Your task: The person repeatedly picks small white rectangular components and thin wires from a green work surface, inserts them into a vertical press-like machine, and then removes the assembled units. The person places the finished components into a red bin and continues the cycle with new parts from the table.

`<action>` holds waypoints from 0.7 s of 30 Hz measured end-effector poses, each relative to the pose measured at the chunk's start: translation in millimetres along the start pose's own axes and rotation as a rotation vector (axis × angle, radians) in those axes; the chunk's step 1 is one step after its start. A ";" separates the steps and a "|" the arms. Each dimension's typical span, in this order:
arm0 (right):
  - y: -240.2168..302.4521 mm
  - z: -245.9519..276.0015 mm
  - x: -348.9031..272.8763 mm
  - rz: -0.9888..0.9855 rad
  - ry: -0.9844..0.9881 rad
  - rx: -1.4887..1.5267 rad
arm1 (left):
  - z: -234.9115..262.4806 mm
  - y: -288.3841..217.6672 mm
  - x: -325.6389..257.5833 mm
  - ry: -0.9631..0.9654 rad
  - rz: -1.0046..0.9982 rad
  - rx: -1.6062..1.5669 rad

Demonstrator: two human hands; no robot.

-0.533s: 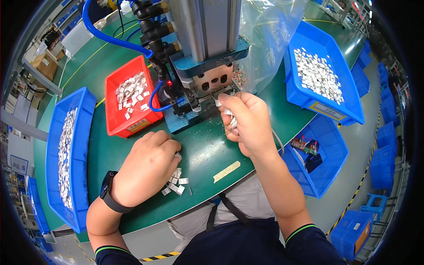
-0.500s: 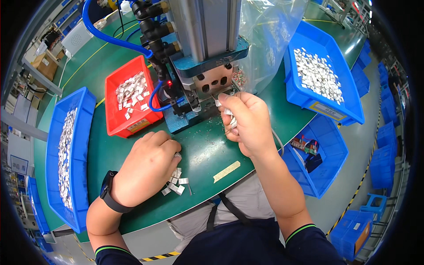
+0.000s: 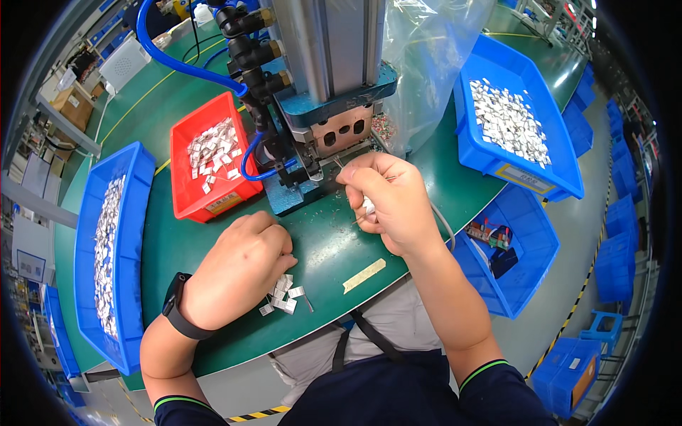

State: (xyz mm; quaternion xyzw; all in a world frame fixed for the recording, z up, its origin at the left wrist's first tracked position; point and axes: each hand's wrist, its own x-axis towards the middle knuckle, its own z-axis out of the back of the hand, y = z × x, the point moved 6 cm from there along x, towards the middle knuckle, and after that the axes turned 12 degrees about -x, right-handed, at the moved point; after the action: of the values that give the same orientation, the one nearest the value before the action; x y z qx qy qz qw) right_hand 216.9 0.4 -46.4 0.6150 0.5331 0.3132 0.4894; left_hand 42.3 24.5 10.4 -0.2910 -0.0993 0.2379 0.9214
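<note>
My right hand is closed around small white block components with thin wire leads. Its thumb and forefinger pinch leads that point at the slot of a pneumatic press; the block at the fingertips is hidden. A white block shows in the curled fingers below. My left hand, with a black band at the wrist, rests on the green table with bent fingertips pressed together. Whatever those fingertips hold is hidden. Right beside them lies a small pile of the same white components.
A red bin and a long blue bin of white components stand left. Another full blue bin is at right, above a lower blue bin. A clear plastic bag hangs beside the press. Tape marks the table.
My right fingertips have shifted slightly left, and leads now show where a white block was visible. The white piece at my left fingertips is out of sight. The press's red light has gone out.
</note>
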 end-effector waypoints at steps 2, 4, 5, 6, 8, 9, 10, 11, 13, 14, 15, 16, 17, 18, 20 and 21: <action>0.7 -1.2 -0.4 0.019 0.022 -0.007 | -0.4 1.9 1.2 0.007 0.017 -0.041; 0.7 -2.3 -1.1 0.026 0.042 -0.006 | -1.3 6.9 1.7 -0.004 0.033 -0.103; 0.6 -2.1 -1.1 0.023 0.047 -0.002 | 1.0 7.2 3.4 -0.021 0.042 -0.128; 0.5 -2.0 -1.1 0.021 0.052 0.001 | 3.8 6.7 5.3 -0.039 0.051 -0.154; -3.1 -2.3 -0.5 0.006 0.079 0.011 | 6.9 8.2 7.1 -0.105 0.104 -0.263; -4.3 -2.6 -0.3 -0.001 0.092 0.016 | 7.4 9.9 7.7 -0.154 0.148 -0.348; -5.4 -5.2 -0.4 -0.033 0.138 0.010 | 7.9 12.3 7.7 -0.204 0.192 -0.432; -6.4 -7.7 -0.6 -0.065 0.184 0.004 | 6.5 15.1 7.3 -0.225 0.231 -0.556; -7.8 -12.4 -2.2 -0.108 0.252 -0.042 | 2.3 21.7 6.5 -0.266 0.310 -0.805; -8.1 -15.3 -3.1 -0.120 0.275 -0.083 | 2.6 21.8 7.1 -0.268 0.286 -0.822; -8.2 -18.0 -4.3 -0.131 0.298 -0.123 | 2.3 22.4 7.6 -0.270 0.282 -0.855; -8.6 -20.5 -5.9 -0.149 0.321 -0.152 | 2.1 22.8 8.1 -0.273 0.277 -0.888; -9.0 -22.0 -6.5 -0.154 0.331 -0.174 | 1.2 23.6 8.7 -0.274 0.272 -0.922; -9.7 -23.6 -7.0 -0.160 0.342 -0.197 | -0.2 24.3 9.2 -0.266 0.274 -0.948; -11.0 -24.1 -7.8 -0.166 0.359 -0.225 | -2.8 24.4 10.2 -0.251 0.277 -0.999; -11.7 -23.1 -8.1 -0.167 0.366 -0.231 | -1.9 23.5 10.2 -0.273 0.268 -0.990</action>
State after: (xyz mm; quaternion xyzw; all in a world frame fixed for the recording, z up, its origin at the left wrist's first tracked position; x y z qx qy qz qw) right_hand 190.0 -1.7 -48.8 0.4416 0.6227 0.4368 0.4759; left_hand 42.8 45.5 -4.4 -0.6676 -0.2806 0.3141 0.6139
